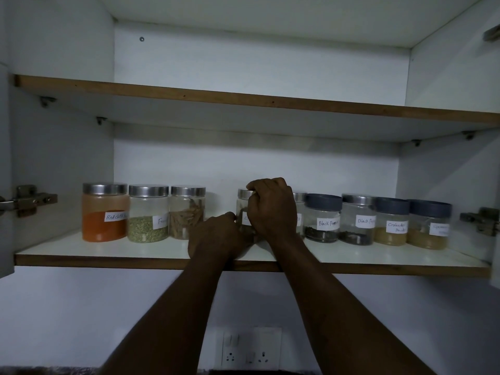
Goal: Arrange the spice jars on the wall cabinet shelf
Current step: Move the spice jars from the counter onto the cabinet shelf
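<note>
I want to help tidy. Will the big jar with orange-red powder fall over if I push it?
Probably not: the clear, steel-lidded jar of orange-red powder looks wide and squat, with powder filling its lower half, so it should slide on the white shelf rather than tip. It likely feels heavyish. Its smooth sides may be slippery.

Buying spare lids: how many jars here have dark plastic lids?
3, toward the right end of the shelf: the left Black Pepper jar, the Coriander Powder jar, and the rightmost jar. Other visible lids are silver.
</note>
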